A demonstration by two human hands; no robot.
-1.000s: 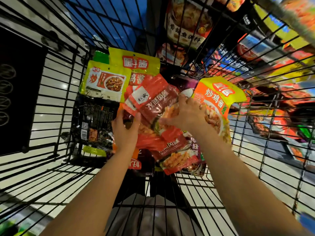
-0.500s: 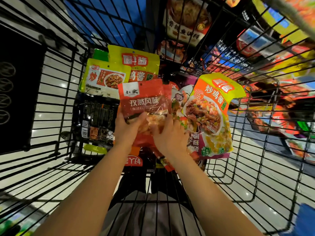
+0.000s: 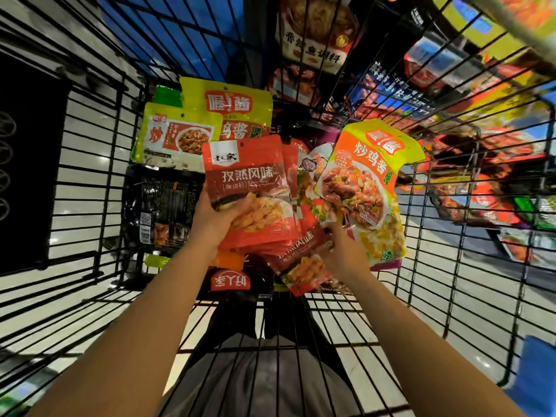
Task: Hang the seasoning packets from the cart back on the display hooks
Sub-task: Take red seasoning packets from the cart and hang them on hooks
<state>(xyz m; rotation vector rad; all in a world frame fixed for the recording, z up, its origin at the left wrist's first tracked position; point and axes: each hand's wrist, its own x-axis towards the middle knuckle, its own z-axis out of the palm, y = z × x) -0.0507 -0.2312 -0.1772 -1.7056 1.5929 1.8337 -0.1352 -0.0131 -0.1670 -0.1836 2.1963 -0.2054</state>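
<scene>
Left hand [image 3: 210, 218] grips red cumin packets [image 3: 249, 188] upright, hang-hole up for hooking. Right hand [image 3: 346, 254] fingers pinch more packets over cart [image 3: 99, 182].

- Red packet [image 3: 246, 188] up front reads 孜然风味, small "Cumin Flavor" line under it
- Orange packet [image 3: 365, 182] shows 炒鸡酱
- Yellow packet [image 3: 228, 106] behind shows 鸡酱
- Dark pouch [image 3: 230, 281], upside down: 好人家
- Shelf pack [image 3: 316, 31] ends 鱼调料

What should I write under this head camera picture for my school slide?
Over a wire cart, the left hand holds up red seasoning packets while the right hand grips more.
</scene>
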